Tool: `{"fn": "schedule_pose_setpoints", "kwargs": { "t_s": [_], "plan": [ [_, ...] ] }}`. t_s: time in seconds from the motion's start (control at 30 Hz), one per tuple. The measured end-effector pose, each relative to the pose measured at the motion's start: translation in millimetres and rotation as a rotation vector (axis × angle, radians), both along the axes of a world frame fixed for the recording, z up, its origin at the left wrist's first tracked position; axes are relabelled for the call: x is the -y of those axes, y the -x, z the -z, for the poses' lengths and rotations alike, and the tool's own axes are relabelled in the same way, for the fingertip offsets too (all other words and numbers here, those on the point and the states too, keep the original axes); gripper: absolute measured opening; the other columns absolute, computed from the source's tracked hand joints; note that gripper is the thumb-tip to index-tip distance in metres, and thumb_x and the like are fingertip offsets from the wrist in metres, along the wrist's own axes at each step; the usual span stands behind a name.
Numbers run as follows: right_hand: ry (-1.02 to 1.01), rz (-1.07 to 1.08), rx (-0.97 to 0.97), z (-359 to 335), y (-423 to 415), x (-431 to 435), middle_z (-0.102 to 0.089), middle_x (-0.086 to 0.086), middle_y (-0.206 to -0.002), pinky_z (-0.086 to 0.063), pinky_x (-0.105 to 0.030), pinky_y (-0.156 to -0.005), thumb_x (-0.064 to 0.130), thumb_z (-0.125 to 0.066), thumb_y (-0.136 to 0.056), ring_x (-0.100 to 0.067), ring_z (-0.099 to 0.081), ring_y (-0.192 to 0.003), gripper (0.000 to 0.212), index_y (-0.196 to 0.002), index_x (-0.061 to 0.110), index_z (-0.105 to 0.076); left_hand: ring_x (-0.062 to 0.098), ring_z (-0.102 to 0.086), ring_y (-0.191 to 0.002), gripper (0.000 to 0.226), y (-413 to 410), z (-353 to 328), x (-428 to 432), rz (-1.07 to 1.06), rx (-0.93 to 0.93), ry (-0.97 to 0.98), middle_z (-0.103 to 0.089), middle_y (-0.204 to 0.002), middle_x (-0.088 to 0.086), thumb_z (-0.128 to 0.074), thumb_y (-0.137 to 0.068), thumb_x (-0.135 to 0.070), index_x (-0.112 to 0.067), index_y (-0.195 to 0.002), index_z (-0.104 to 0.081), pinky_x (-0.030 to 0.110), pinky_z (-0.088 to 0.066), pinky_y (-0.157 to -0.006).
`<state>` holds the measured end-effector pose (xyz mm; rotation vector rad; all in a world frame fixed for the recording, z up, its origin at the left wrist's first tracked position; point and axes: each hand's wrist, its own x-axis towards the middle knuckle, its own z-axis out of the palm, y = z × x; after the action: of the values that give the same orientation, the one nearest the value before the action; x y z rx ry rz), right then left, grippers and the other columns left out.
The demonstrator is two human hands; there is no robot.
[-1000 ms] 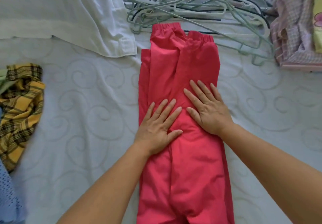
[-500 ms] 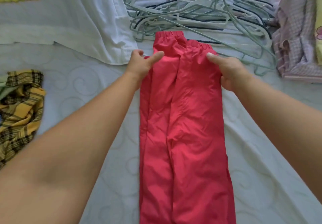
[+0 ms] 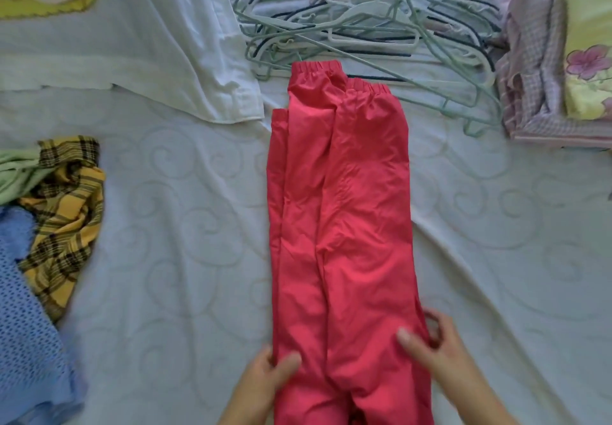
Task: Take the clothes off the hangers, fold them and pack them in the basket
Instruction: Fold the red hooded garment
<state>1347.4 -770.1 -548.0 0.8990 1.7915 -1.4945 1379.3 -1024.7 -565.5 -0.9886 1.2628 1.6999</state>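
On bed (image 3: 185, 292): one red trousers (image 3: 344, 226), two hands (image 3: 265, 378) (image 3: 437, 348) gripping.

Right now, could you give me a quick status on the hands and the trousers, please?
Left hand and right hand each pinch an edge of the red trousers. Trousers flat, folded lengthwise. Hanger pile beyond them; basket not seen.

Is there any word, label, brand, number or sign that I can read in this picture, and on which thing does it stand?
There is no readable text in the head view.
Red trousers: plain fabric, no label or print showing.
Hangers: no marking visible.
Yellow plaid garment: woven checks only.
Floral cloth: a pink flower print, no letters.
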Motion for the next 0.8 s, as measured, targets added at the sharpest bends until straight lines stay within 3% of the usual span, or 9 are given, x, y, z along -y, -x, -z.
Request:
{"fn": "schedule_pose_setpoints", "kwargs": {
  "t_s": [0.1, 0.2, 0.33, 0.43, 0.53, 0.6, 0.67, 0.73, 0.8],
  "plan": [
    [0.021, -0.164, 0.011, -24.9, -26.7, -4.2, -0.075, -0.001, -0.09, -0.052, -0.013, -0.067, 0.026, -0.093, -0.044, -0.01, -0.07, -0.075, 0.112, -0.137, 0.035, -0.032, 0.006, -0.07, -0.075, 0.136, -23.3, -23.6, 7.6, 0.156, -0.064, -0.015, -0.074, -0.082, -0.004, -0.09, -0.006, -0.053, -0.009, -0.127, -0.046, 0.016, -0.052, -0.062],
    [0.24, -0.19, -0.036, -50.2, 12.3, -17.5, -0.074, 0.004, -0.093, -0.053, -0.016, -0.067, 0.011, -0.086, -0.055, -0.014, -0.07, -0.082, 0.093, -0.13, 0.046, -0.043, 0.018, -0.069, -0.07, 0.131, 9.4, -53.6, 15.1, 0.078, -0.16, -0.04, -0.073, -0.084, 0.016, -0.096, -0.012, -0.034, -0.011, -0.127, -0.038, 0.024, -0.054, -0.057],
    [0.629, 0.078, 0.133, -51.9, 96.7, -34.9, -0.065, -0.011, -0.119, -0.057, -0.027, -0.069, 0.028, -0.084, -0.055, -0.02, -0.069, -0.09, 0.064, -0.116, 0.018, -0.066, 0.011, -0.07, -0.071, 0.032, 110.3, -92.3, 15.9, -0.175, -0.23, -0.157, -0.074, -0.085, 0.004, -0.063, -0.074, -0.01, -0.008, -0.105, -0.062, 0.02, -0.053, -0.054],
    [0.558, 0.325, 0.135, -37.3, 167.9, -33.8, -0.073, -0.014, -0.091, -0.054, -0.02, -0.05, 0.028, -0.089, -0.039, -0.016, -0.07, -0.064, 0.05, -0.083, 0.008, -0.075, 0.017, -0.071, -0.07, 0.024, 187.5, -82.7, 9.8, -0.336, -0.188, -0.181, -0.072, -0.086, 0.012, -0.051, -0.086, -0.017, -0.002, -0.089, -0.07, 0.028, -0.058, -0.058],
    [0.437, 0.288, 0.202, -22.8, 219.1, -13.4, -0.072, -0.012, -0.074, -0.041, -0.012, -0.037, 0.059, -0.05, -0.084, -0.013, -0.064, -0.047, 0.06, -0.111, 0.006, -0.056, 0.021, -0.064, -0.072, 0.034, 241.2, -56.2, -11.1, -0.428, -0.21, -0.023, -0.059, -0.089, 0.013, -0.047, -0.094, -0.038, -0.005, -0.102, -0.05, 0.034, -0.055, -0.064],
    [0.248, 0.18, 0.169, -5.5, 229.9, -2.6, -0.066, -0.008, -0.062, -0.036, -0.013, -0.037, 0.068, -0.025, -0.09, -0.011, -0.053, -0.038, 0.062, -0.122, 0.018, -0.042, 0.016, -0.057, -0.073, 0.028, 251.5, -32.3, -23.7, -0.272, -0.315, 0.187, -0.054, -0.089, 0.007, -0.048, -0.095, -0.038, -0.012, -0.102, -0.048, 0.026, -0.049, -0.06],
    [-0.048, 0.036, 0.02, 5.5, 230.8, 9.4, -0.059, -0.007, -0.065, -0.04, -0.021, -0.05, 0.066, -0.032, -0.089, -0.015, -0.05, -0.048, 0.054, -0.112, 0.02, -0.047, 0.018, -0.058, -0.079, 0.026, 246.9, -5.2, -23.4, -0.121, -0.45, 0.496, -0.054, -0.093, 0.008, -0.059, -0.09, -0.033, -0.011, -0.1, -0.052, 0.027, -0.049, -0.066],
    [-0.279, -0.089, -0.242, 19.9, 227.8, 10.9, -0.065, -0.009, -0.095, -0.05, -0.034, -0.08, 0.064, -0.05, -0.083, -0.021, -0.062, -0.084, 0.056, -0.113, 0.018, -0.058, 0.024, -0.057, -0.098, 0.044, 243.7, 12.1, -15.5, 0.006, -0.538, 0.78, -0.052, -0.104, 0.008, -0.07, -0.08, -0.037, -0.008, -0.11, -0.054, 0.035, -0.048, -0.089],
    [-0.27, -0.041, -0.386, 23.7, 229.1, 11.5, -0.064, -0.008, -0.11, -0.047, -0.04, -0.095, 0.061, -0.064, -0.072, -0.022, -0.06, -0.103, 0.056, -0.107, 0.017, -0.062, 0.024, -0.056, -0.104, 0.05, 246.4, 21.3, -9.1, 0.011, -0.537, 0.734, -0.055, -0.11, 0.007, -0.074, -0.075, -0.039, -0.009, -0.11, -0.054, 0.041, -0.045, -0.098]
  ]
}}
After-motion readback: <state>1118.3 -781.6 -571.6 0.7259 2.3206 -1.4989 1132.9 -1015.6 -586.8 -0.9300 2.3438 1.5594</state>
